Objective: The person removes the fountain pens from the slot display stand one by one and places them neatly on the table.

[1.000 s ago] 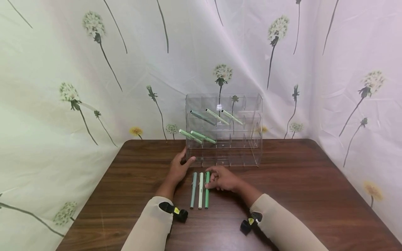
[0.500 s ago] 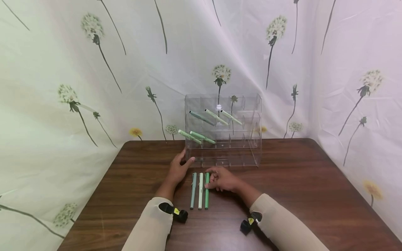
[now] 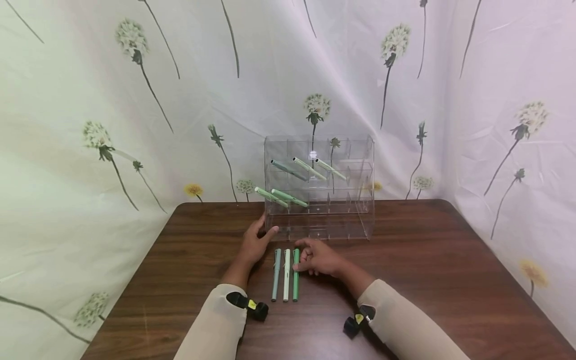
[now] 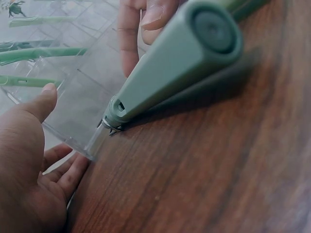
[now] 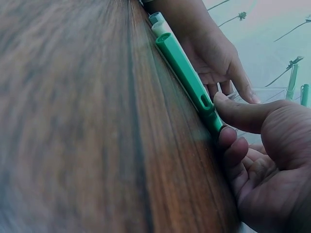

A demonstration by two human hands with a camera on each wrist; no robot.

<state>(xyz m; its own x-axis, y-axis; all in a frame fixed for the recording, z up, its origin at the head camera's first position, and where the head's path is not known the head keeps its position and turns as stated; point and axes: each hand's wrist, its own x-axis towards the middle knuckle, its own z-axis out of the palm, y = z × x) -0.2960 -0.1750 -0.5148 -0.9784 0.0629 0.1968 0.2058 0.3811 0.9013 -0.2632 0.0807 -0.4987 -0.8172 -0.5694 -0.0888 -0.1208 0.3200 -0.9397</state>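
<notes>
A clear acrylic rack (image 3: pixel 319 212) with tiers of compartments stands at the table's back. My left hand (image 3: pixel 256 245) rests at its lower left corner, fingers along the side and thumb toward the front, as the left wrist view also shows. In front of the rack lie three capped pens side by side: a grey-blue pen (image 3: pixel 276 275), a pale mint pen (image 3: pixel 286 275) and a green pen (image 3: pixel 295 285). My right hand (image 3: pixel 319 257) pinches the green pen near its clip end, with the thumb on the barrel (image 5: pixel 182 68) and the other fingers curled.
Several pens lean in the rack: a dark teal pen (image 3: pixel 288 170) and two pale pens in an upper tier, two light green pens (image 3: pixel 290 198) one tier below. A brown wooden table (image 3: pixel 405 280) lies beneath, and a dandelion-print curtain (image 3: pixel 202 75) hangs behind it.
Both hands and the pens stay in place; only the head view has shifted very slightly.
</notes>
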